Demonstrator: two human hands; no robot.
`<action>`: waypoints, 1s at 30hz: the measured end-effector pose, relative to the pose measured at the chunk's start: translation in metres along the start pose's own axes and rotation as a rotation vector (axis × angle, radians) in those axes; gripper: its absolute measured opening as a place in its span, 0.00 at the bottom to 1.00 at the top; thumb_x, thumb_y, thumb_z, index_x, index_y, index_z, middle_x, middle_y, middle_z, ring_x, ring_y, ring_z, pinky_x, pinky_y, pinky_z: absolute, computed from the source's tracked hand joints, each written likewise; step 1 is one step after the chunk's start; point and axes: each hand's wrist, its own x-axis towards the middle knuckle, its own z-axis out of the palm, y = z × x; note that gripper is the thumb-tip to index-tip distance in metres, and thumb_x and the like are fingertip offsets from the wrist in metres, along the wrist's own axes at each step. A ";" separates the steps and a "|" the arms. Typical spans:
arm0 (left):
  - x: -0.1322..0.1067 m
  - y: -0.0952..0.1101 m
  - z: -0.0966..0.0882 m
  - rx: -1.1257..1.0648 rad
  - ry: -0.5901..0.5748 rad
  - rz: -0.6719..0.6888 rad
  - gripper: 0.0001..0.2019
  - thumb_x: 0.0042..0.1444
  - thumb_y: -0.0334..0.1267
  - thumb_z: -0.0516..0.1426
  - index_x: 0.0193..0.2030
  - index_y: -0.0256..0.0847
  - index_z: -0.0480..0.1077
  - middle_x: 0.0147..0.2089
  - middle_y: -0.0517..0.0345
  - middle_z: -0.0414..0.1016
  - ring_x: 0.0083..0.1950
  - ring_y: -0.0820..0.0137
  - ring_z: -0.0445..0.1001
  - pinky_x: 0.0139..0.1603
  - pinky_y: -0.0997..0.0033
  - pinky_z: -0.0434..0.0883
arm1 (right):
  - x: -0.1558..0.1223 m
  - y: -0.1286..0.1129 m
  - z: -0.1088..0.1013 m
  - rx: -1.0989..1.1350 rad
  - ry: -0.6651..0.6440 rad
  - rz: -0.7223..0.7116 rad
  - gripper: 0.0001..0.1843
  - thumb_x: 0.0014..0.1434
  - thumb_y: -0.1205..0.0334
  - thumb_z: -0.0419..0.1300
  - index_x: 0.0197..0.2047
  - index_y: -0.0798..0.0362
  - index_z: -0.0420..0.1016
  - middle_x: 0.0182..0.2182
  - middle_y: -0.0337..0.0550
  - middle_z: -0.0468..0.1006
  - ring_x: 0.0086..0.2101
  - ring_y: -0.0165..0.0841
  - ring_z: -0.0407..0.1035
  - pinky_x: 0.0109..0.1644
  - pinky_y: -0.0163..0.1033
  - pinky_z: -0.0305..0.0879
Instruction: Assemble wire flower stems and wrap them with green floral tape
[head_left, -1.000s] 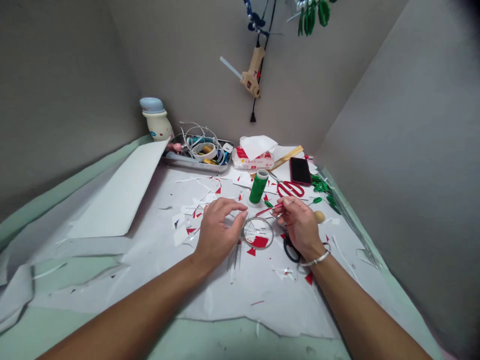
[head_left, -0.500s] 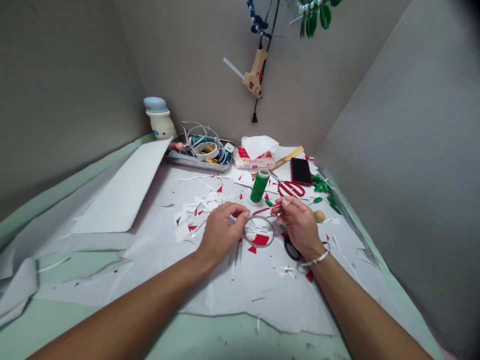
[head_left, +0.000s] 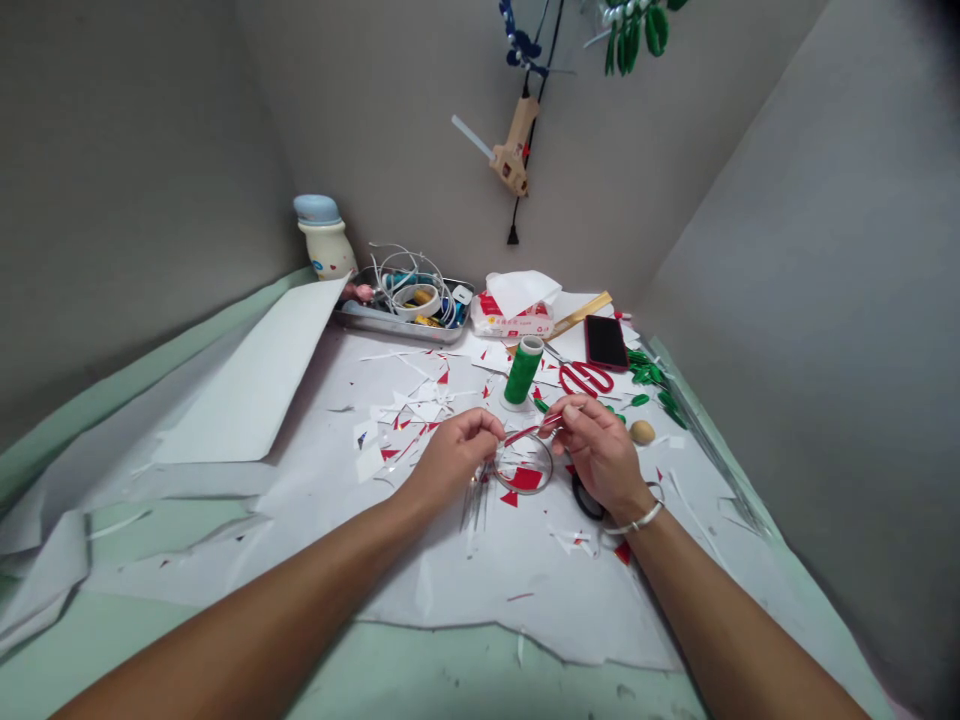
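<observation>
Left hand [head_left: 454, 460] and right hand [head_left: 596, 452] close together, fingers [head_left: 571, 412] pinched

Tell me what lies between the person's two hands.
The head view shows a thin red-and-white strip running between the left hand and the right hand, with a thin clear hoop just beneath it.

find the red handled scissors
In the head view, the red-handled scissors lie just beyond the right hand, to the right of the green thread spool and directly below the phone.
</observation>
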 end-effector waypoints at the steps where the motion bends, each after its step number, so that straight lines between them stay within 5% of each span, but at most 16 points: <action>1: 0.000 0.000 0.000 -0.005 0.013 0.001 0.03 0.47 0.32 0.52 0.28 0.40 0.66 0.22 0.63 0.64 0.25 0.72 0.63 0.29 0.71 0.60 | 0.000 0.000 0.000 0.004 -0.005 0.001 0.09 0.55 0.55 0.62 0.34 0.52 0.76 0.27 0.41 0.74 0.29 0.31 0.68 0.25 0.32 0.63; 18: 0.002 -0.002 0.001 -0.202 -0.024 -0.024 0.05 0.48 0.32 0.55 0.34 0.39 0.69 0.27 0.62 0.68 0.27 0.74 0.65 0.31 0.72 0.62 | -0.003 0.002 0.005 -0.018 -0.046 0.024 0.09 0.55 0.54 0.62 0.35 0.51 0.76 0.27 0.41 0.76 0.28 0.31 0.69 0.26 0.33 0.62; 24: 0.001 0.000 -0.002 0.021 0.233 0.154 0.06 0.54 0.39 0.55 0.35 0.40 0.69 0.32 0.59 0.70 0.34 0.71 0.67 0.39 0.70 0.64 | -0.001 0.002 0.003 -0.027 0.050 0.015 0.10 0.54 0.54 0.63 0.34 0.52 0.76 0.27 0.40 0.76 0.29 0.31 0.69 0.24 0.32 0.62; 30: -0.006 0.002 0.000 0.284 0.217 0.254 0.04 0.53 0.37 0.54 0.33 0.41 0.69 0.33 0.59 0.71 0.37 0.69 0.68 0.40 0.70 0.64 | 0.001 0.003 0.001 -0.028 0.103 0.003 0.10 0.55 0.55 0.62 0.36 0.52 0.76 0.28 0.41 0.77 0.28 0.30 0.70 0.24 0.32 0.62</action>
